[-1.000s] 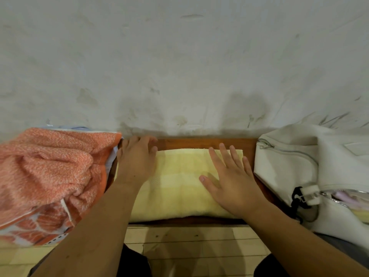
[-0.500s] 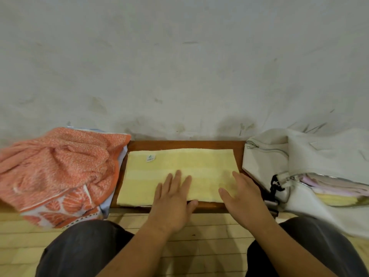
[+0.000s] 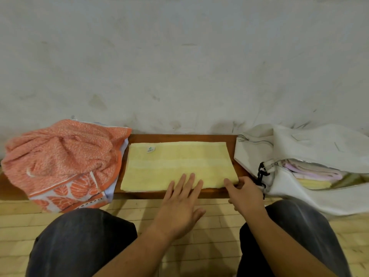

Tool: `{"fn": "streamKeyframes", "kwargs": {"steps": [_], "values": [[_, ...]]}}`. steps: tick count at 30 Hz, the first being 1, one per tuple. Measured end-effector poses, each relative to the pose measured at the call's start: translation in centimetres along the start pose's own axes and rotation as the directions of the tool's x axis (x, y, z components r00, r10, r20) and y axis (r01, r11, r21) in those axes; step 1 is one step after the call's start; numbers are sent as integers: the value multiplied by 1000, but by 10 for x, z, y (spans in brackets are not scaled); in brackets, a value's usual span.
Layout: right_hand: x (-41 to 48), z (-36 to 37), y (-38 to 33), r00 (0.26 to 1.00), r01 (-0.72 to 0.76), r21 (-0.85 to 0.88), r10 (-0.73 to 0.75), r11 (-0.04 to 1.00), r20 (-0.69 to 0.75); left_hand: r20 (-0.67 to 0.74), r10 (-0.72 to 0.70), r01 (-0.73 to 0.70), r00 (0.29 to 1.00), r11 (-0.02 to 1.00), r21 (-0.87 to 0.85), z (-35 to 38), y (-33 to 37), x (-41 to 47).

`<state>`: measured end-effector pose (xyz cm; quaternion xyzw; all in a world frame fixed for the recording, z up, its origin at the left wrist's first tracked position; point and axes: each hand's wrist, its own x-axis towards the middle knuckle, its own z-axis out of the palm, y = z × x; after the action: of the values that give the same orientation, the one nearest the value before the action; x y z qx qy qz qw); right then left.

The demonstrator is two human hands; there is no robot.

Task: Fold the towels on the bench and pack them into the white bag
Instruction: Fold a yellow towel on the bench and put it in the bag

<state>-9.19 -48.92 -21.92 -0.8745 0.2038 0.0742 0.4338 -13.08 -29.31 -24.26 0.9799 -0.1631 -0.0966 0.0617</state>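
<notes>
step: yellow towel [image 3: 175, 166] looks folded | left grip [image 3: 180, 198] flat on near edge | right grip [image 3: 244, 193] at near-right corner, pinch unclear | next, likely: clasp it, carry right to white bag [image 3: 299, 144]

no words or numbers can be read. a small white tag [image 3: 150, 149] sits on the yellow towel [image 3: 175, 164], near its far left corner, about mid-frame; it bears a green mark and print too tiny to make out. dark marks [image 3: 90, 202] along the orange towel [image 3: 60, 156] hem, lower left, are too blurred to read.
</notes>
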Motion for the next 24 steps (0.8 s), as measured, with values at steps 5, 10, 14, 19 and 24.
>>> {"fn": "streamKeyframes", "kwargs": {"steps": [5, 10, 14, 19, 24], "values": [[-3, 8, -5, 997, -55, 280, 66, 958, -28, 6, 9, -9, 1000, 997, -79, -1, -6, 0], [-1, 18, -14, 973, -213, 617, 222, 758, 64, -93, -156, 115, 983, 930, -349, -31, -25, -1], [4, 24, -27, 932, -343, 673, 327, 655, 157, -66, -350, 291, 935, 858, -423, -53, -68, -2], [16, 35, -48, 899, -413, 717, 377, 561, 222, 32, -453, 413, 891, 781, -468, -53, -93, -8], [22, 35, -56, 980, -160, 647, 200, 746, 13, 25, -419, 389, 908, 818, -423, -48, -88, -8]]}}
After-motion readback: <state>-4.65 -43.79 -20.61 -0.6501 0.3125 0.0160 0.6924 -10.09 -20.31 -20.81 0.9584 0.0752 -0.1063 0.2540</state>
